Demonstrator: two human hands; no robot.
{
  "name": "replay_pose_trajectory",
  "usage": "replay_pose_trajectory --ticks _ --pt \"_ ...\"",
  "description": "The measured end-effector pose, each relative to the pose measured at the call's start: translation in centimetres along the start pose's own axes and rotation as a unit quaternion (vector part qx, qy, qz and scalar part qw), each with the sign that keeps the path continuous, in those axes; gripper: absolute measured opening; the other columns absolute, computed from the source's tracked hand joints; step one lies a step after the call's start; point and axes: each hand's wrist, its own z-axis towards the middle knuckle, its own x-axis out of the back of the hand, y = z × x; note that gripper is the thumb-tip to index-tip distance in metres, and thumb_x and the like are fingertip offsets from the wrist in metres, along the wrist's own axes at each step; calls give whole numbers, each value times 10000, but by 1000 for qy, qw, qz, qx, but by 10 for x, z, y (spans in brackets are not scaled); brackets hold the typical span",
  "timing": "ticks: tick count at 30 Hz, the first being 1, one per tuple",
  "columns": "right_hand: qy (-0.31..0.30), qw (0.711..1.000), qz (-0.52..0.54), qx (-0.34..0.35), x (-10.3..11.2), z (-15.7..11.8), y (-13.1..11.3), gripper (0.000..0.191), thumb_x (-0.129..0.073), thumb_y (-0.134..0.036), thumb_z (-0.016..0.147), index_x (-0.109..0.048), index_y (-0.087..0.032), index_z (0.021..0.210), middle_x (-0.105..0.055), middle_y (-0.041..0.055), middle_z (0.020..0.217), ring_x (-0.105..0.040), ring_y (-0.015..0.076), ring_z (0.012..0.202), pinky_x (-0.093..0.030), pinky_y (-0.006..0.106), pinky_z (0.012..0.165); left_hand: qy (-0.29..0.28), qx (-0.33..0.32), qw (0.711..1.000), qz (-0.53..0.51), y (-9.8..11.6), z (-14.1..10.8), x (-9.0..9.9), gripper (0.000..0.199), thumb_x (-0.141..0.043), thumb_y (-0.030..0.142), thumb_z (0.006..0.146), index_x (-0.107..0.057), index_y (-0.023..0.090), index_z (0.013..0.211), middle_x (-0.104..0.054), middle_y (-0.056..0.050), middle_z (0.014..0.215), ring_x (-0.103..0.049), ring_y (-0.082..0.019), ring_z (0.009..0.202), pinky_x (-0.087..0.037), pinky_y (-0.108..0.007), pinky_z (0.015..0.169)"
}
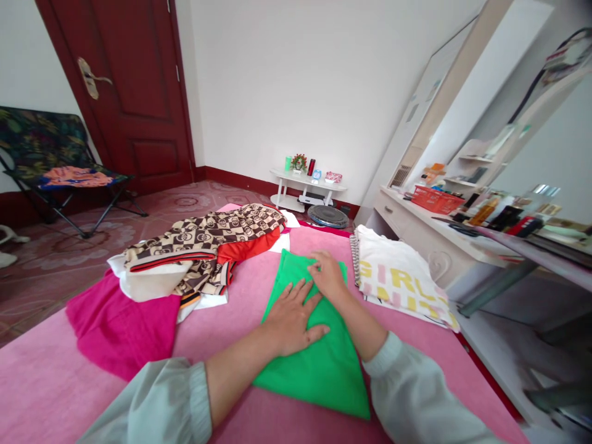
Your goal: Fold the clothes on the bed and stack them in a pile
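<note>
A green garment (319, 364), folded into a long panel, lies on the pink bed cover (222, 351) in front of me. My left hand (291, 317) rests flat on its middle with the fingers spread. Near its far edge, my right hand (326, 271) is curled, thumb and forefinger pinching the green cloth. To the right lies a folded white T-shirt (398, 265) with yellow and pink lettering. On the left a brown-and-cream patterned garment (231, 228) with red-orange parts is heaped over white cloth and a magenta garment (124, 327).
A dressing table (411, 216) with a red basket (437, 199) and several bottles stands along the right. Beyond the bed are a low white table (303, 179) and a round dark object (328, 216). A folding chair (60, 179) holding clothes stands by the red door (134, 92).
</note>
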Motion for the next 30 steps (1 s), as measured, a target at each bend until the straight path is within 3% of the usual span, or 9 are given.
replay_pose_trajectory --ticks 4,8,14,24,30 --pt "-58 996 -59 -36 -29 27 7 505 -648 -171 695 -565 -176 1193 -574 97 1194 -556 222 1070 -440 348 915 3 -3 1000 -6 0 -1 0 755 -324 685 833 -295 232 1437 -162 -116 1534 -107 -310 1407 -86 -528 1126" --pt "-44 990 -109 -84 -41 26 11 408 -708 -249 682 -620 -145 1067 -616 127 1082 -566 261 1031 -430 375 900 5 -5 1000 -9 0 -1 0 742 -343 664 840 -327 203 1421 -178 -140 1526 -103 -311 1408 -86 -522 1130" --pt "16 986 -130 -100 -41 16 9 301 -669 -243 719 -604 -161 1001 -613 70 984 -587 196 887 -439 305 812 15 -19 1000 1 1 -1 1 720 -349 652 848 -340 202 1410 -157 -137 1531 -77 -313 1410 -77 -534 1128" --pt "82 994 -63 -28 -36 19 11 103 -572 -210 760 -621 -163 837 -633 40 817 -569 168 706 -438 276 688 7 -12 1000 7 2 -2 7 755 -299 698 835 -333 215 1414 -149 -123 1536 -74 -313 1410 -62 -525 1133" --pt "49 995 -55 -63 -45 33 20 119 -583 -209 739 -633 -159 835 -655 53 816 -579 181 714 -453 301 718 0 22 1000 9 -4 1 11 795 -263 748 804 -334 246 1416 -146 -118 1537 -29 -324 1410 -58 -563 1117"
